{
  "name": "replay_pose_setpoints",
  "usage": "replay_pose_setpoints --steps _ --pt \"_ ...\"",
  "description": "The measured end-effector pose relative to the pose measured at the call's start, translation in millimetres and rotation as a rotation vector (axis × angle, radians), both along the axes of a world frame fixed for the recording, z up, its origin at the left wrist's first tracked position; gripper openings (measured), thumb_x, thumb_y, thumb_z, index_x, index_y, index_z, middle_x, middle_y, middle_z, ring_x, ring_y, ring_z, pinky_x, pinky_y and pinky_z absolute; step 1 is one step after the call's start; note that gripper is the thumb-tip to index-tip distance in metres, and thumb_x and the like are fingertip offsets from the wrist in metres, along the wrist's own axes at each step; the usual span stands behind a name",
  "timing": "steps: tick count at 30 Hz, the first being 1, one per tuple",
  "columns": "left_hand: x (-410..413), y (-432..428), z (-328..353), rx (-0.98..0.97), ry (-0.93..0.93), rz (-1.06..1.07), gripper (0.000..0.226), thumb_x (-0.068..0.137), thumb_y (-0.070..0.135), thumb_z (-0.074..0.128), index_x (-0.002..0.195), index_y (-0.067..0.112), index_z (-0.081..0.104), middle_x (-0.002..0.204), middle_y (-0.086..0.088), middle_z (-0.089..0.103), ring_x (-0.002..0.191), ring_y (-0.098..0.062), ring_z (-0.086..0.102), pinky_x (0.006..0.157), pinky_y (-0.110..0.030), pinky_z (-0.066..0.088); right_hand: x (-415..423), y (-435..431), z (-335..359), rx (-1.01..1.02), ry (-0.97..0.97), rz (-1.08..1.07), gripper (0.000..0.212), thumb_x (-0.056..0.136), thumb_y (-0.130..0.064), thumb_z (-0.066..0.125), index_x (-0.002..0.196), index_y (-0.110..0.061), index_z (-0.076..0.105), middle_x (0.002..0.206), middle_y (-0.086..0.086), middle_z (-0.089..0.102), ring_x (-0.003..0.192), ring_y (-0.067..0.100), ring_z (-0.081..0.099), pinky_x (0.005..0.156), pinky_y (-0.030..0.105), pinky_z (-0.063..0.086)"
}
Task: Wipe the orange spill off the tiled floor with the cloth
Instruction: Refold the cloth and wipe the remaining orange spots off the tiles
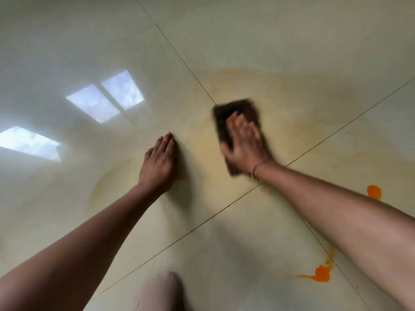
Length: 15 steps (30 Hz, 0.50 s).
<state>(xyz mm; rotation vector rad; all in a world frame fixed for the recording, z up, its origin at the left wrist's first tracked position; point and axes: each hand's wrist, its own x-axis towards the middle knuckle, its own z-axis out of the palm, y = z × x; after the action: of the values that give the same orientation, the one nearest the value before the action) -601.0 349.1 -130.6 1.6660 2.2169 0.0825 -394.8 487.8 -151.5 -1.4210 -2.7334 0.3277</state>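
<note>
Around the cloth [233, 113], pressed flat under the right hand [244, 144], the tiled floor [224, 41] lies bare on the far side and out to the right. On the near left of the cloth, the left hand [158, 167] rests flat on the tiles with a strip of bare floor between. Nearer than the cloth, a knee [159, 290] rises between the forearms, and two orange blobs [322, 273] lie near right.
</note>
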Motion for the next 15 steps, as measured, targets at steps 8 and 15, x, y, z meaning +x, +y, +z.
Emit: replay_pose_setpoints --steps 8,15 --pt "1.3 -0.3 -13.6 -0.062 -0.046 0.02 0.07 0.098 0.051 0.013 0.153 0.012 -0.007 0.16 -0.003 -0.015 0.147 -0.019 -0.014 0.117 -0.037 -0.005 -27.8 -16.5 4.0 -0.038 -0.096 0.48 0.081 0.085 -0.057 0.024 0.153 -0.015 0.018 0.161 0.008 0.013 0.149 0.022 0.01 0.118 0.04 0.008" --pt "3.2 1.6 -14.2 -0.068 -0.049 0.036 0.07 0.098 0.05 0.015 0.153 0.011 -0.006 0.161 -0.004 -0.015 0.147 -0.02 -0.013 0.117 -0.038 -0.004 -30.2 -19.4 8.7 -0.063 -0.061 0.118 0.076 0.09 -0.05 0.036 0.153 -0.01 0.019 0.161 0.011 0.012 0.149 0.024 0.008 0.119 0.041 0.005"
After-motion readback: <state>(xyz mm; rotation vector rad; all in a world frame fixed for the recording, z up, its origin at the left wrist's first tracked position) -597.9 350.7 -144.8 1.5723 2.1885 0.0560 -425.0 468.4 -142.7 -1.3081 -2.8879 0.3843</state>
